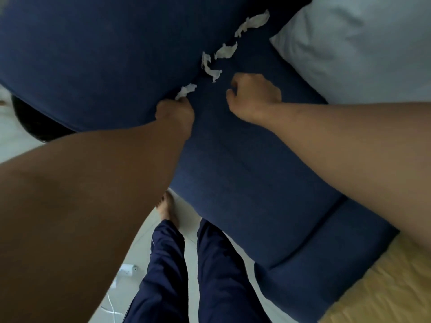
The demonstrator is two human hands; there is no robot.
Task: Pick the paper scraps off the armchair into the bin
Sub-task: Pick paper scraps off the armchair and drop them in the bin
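I see four torn, crumpled white paper scraps strung along the crease of the matte navy fabric armchair (233, 173), the line running from near left to far right. My left hand (175, 113) is pinched on the nearest scrap (185, 90). My right hand (254, 96) hovers loosely curled, empty, just beside the curved scrap (210, 67). Two longer strips (226, 51) (253, 23) lie farther.

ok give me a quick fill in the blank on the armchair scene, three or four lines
1. The left hand is closed on a white paper scrap at the ____ between seat and back cushion.
2. The armchair fabric is dark ____.
3. The right hand holds ____.
4. Beyond the right hand lies a pale ____.

Missing words: crease; blue; nothing; pillow
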